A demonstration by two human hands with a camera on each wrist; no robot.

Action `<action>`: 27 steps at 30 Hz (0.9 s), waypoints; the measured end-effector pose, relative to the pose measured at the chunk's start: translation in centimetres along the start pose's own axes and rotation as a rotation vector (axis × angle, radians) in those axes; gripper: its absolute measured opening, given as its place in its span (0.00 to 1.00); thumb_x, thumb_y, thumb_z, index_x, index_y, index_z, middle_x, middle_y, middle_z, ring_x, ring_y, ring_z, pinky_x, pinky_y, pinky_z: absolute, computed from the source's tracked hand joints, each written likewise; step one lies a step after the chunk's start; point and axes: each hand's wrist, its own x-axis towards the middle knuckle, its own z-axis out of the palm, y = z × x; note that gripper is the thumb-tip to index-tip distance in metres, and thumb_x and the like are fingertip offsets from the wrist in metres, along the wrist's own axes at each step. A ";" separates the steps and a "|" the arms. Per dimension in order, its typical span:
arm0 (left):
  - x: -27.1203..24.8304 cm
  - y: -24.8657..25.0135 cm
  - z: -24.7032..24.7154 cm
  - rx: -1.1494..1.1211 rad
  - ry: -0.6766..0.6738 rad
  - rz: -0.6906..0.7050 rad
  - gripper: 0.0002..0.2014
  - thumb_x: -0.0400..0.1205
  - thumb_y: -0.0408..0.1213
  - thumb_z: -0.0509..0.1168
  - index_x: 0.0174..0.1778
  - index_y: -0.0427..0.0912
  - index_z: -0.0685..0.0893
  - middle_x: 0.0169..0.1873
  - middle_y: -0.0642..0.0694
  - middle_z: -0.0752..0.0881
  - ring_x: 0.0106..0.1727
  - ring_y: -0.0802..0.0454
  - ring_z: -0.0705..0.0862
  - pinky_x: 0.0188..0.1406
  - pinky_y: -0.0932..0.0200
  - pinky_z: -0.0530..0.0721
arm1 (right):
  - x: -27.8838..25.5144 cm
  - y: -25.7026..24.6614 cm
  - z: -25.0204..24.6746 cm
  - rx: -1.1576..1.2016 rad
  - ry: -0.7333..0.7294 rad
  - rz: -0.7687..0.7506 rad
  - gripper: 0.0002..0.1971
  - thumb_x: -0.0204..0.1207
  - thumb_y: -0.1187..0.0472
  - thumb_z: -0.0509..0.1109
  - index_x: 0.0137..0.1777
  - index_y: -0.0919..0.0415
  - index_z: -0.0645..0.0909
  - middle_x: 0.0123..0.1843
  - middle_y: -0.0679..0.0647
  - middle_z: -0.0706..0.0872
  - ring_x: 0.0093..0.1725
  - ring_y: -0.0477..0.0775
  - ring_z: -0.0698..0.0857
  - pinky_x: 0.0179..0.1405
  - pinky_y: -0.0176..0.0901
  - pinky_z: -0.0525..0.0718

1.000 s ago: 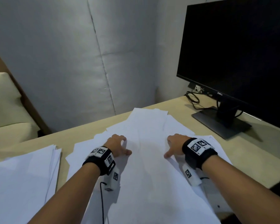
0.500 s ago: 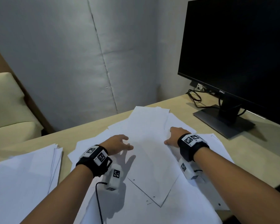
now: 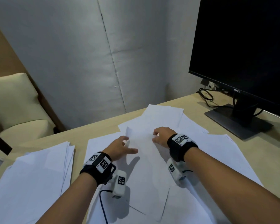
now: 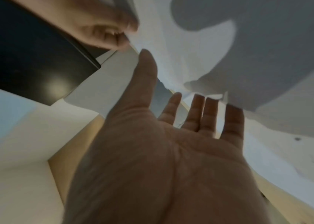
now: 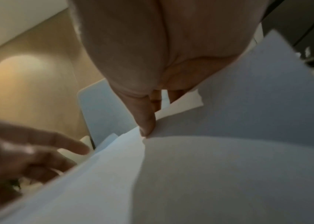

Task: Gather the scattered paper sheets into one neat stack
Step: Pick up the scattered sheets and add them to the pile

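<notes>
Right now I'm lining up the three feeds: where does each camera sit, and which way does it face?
Head: worn on the head, looks forward and down at the desk; shows both forearms, left hand, right hand.
Left wrist: looks along the open palm at the top sheet.
Right wrist: looks along the thumb pressing that sheet.
Both wrist views share the sheet and the opposite hand.

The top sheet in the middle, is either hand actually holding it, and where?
The right hand pinches the top sheet at its far edge; the left hand is spread open, gripping nothing.
</notes>
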 end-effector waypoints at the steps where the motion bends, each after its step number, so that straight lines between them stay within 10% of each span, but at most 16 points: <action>1: 0.0 -0.1 0.2 0.015 0.028 0.001 0.49 0.67 0.57 0.81 0.82 0.50 0.66 0.72 0.41 0.76 0.68 0.43 0.80 0.64 0.52 0.80 | 0.0 -0.3 0.0 0.040 0.003 -0.028 0.14 0.81 0.53 0.68 0.65 0.55 0.82 0.64 0.53 0.83 0.61 0.57 0.82 0.58 0.43 0.78; 6: 0.4 -0.1 1.2 0.004 0.050 0.058 0.48 0.71 0.38 0.81 0.83 0.47 0.60 0.61 0.42 0.82 0.55 0.44 0.83 0.50 0.54 0.83 | -0.6 -0.2 -0.9 0.251 0.025 -0.117 0.11 0.82 0.52 0.69 0.59 0.53 0.88 0.52 0.49 0.85 0.53 0.52 0.82 0.51 0.38 0.75; 12: 1.0 -0.5 0.5 -0.413 0.134 0.120 0.51 0.73 0.32 0.79 0.87 0.47 0.55 0.75 0.41 0.77 0.73 0.41 0.78 0.69 0.47 0.79 | -1.2 2.9 -2.6 0.214 0.187 0.181 0.39 0.77 0.41 0.70 0.82 0.59 0.63 0.79 0.60 0.71 0.77 0.63 0.73 0.74 0.54 0.73; 18: 0.9 0.4 0.1 -0.859 0.073 0.220 0.50 0.74 0.32 0.79 0.87 0.47 0.55 0.74 0.41 0.80 0.68 0.40 0.85 0.72 0.37 0.78 | -2.1 3.2 -2.2 0.718 0.029 0.191 0.47 0.76 0.41 0.74 0.85 0.64 0.56 0.85 0.54 0.63 0.84 0.58 0.64 0.75 0.48 0.66; 20: 0.7 0.7 -0.3 -0.906 0.109 0.196 0.51 0.78 0.32 0.76 0.88 0.48 0.47 0.78 0.46 0.73 0.74 0.45 0.80 0.77 0.40 0.74 | -1.9 3.1 -2.0 0.797 0.006 0.165 0.35 0.76 0.49 0.77 0.78 0.65 0.71 0.76 0.54 0.77 0.77 0.58 0.75 0.66 0.42 0.73; 23: 0.4 0.1 -1.0 -0.753 0.215 0.183 0.50 0.80 0.45 0.75 0.88 0.51 0.45 0.78 0.44 0.73 0.75 0.49 0.78 0.73 0.47 0.77 | -1.7 3.0 -1.8 0.715 0.062 0.087 0.05 0.78 0.61 0.75 0.42 0.57 0.83 0.43 0.49 0.87 0.40 0.48 0.85 0.36 0.31 0.77; 27: -1.2 -1.4 -2.9 -0.207 0.288 0.145 0.37 0.83 0.47 0.70 0.86 0.46 0.62 0.59 0.47 0.85 0.60 0.49 0.83 0.61 0.54 0.80 | -1.5 3.8 -2.1 0.565 0.120 0.087 0.03 0.80 0.64 0.70 0.51 0.59 0.84 0.47 0.52 0.88 0.46 0.55 0.85 0.43 0.40 0.79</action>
